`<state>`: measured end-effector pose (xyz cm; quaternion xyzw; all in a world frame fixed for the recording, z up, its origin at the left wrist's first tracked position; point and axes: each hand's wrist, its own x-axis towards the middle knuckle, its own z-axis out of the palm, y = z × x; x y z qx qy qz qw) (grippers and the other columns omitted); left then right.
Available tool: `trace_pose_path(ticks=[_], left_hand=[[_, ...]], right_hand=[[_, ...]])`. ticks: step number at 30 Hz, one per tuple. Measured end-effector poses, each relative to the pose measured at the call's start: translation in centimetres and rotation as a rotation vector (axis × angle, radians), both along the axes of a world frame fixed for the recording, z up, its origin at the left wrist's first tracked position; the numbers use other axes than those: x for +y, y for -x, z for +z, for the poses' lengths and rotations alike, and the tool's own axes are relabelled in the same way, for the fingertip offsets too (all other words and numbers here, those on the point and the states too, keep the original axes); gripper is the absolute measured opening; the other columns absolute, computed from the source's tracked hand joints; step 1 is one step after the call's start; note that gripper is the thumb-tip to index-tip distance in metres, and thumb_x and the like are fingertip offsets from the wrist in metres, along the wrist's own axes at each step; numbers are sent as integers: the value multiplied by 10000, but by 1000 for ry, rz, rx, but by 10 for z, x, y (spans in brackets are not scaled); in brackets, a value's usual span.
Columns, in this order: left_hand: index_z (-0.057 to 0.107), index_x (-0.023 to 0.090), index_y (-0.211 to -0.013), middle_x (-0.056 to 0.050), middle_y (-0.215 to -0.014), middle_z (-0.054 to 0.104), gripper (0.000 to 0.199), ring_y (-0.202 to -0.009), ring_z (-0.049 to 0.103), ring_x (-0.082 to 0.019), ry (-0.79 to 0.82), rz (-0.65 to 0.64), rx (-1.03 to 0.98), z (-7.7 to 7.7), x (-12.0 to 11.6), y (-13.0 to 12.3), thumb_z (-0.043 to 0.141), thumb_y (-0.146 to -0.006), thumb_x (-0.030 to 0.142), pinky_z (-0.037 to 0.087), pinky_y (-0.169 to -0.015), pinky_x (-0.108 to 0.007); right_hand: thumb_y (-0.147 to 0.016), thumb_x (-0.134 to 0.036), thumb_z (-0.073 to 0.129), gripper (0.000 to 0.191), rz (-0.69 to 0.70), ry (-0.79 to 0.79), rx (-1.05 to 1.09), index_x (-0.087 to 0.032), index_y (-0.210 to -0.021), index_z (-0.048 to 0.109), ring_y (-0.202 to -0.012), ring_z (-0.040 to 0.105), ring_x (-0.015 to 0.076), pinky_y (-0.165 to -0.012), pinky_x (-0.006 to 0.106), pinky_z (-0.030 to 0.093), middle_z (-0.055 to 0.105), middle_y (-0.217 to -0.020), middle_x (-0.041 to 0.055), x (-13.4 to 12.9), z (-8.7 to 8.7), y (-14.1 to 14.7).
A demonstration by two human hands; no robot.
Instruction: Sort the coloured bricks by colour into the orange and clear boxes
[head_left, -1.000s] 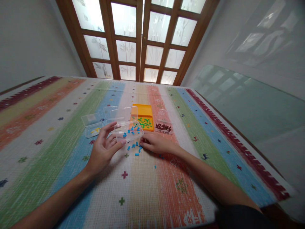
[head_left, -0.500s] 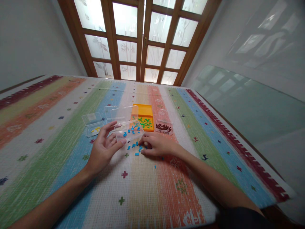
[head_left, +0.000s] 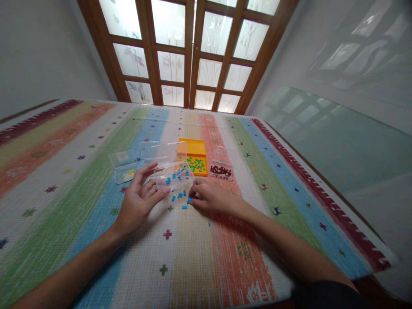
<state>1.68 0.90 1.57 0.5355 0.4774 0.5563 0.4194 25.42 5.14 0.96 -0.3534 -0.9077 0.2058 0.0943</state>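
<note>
My left hand (head_left: 141, 193) grips the near left side of an open clear plastic box (head_left: 165, 171), held tilted just over the tablecloth. Several small blue building bricks (head_left: 174, 176) lie inside it. More loose blue bricks (head_left: 184, 207) are scattered on the cloth below the box. My right hand (head_left: 206, 195) is at the right end of this scatter, its thumb and fingers pinched at a small blue brick (head_left: 189, 200); its fingers partly cover the spot. One tiny blue piece (head_left: 209, 224) lies apart, nearer to me.
Behind the held box stands an open orange case (head_left: 192, 147) with green bricks (head_left: 196, 164). A clear box of dark brown bricks (head_left: 221, 171) is to its right. At left, an open clear box (head_left: 120, 178) holds yellow pieces (head_left: 128, 174). A striped tablecloth (head_left: 144, 266) covers the table.
The fingers of my right hand have drawn closer together at the blue bricks. My left hand and the clear box have hardly moved.
</note>
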Motion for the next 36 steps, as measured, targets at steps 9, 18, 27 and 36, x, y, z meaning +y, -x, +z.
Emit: trace_pose_path(ticks=[9, 18, 27, 36], left_hand=[[586, 281, -1299, -95, -1348, 639, 634, -967, 732, -211, 19, 2, -49, 0, 0, -1, 871, -733, 320, 639, -923, -438], [583, 277, -1304, -100, -1367, 630, 619, -973, 725, -211, 27, -2, -30, 3, -1, -1, 859, -751, 325, 634, -930, -436], [576, 276, -1317, -92, -1376, 623, 638, -1025, 724, -218, 21, -4, -33, -1, 1, 0, 861, -747, 312, 628, -960, -440], [597, 268, -1292, -82, -1335, 647, 615, -1038, 727, -213, -8, -11, -63, -1, 0, -2, 868, -740, 291, 638, -933, -402]], right_hand=[[-955, -217, 606, 113, -55, -46, -143, -162, -990, 699, -886, 626, 200, -786, 302, 487, 719, -1059, 113, -7, 1, 6], [-962, -190, 607, 133, -48, -35, -105, -161, -977, 736, -911, 630, 198, -790, 304, 474, 728, -1072, 113, -11, 4, 4], [-951, -141, 622, 150, -23, -21, -102, -159, -991, 766, -901, 641, 187, -800, 299, 466, 736, -1057, 101, -12, 10, 5], [-987, -209, 544, 224, 3, -111, -256, -83, -1075, 707, -879, 631, 220, -797, 334, 497, 730, -1076, 170, -16, 7, 11]])
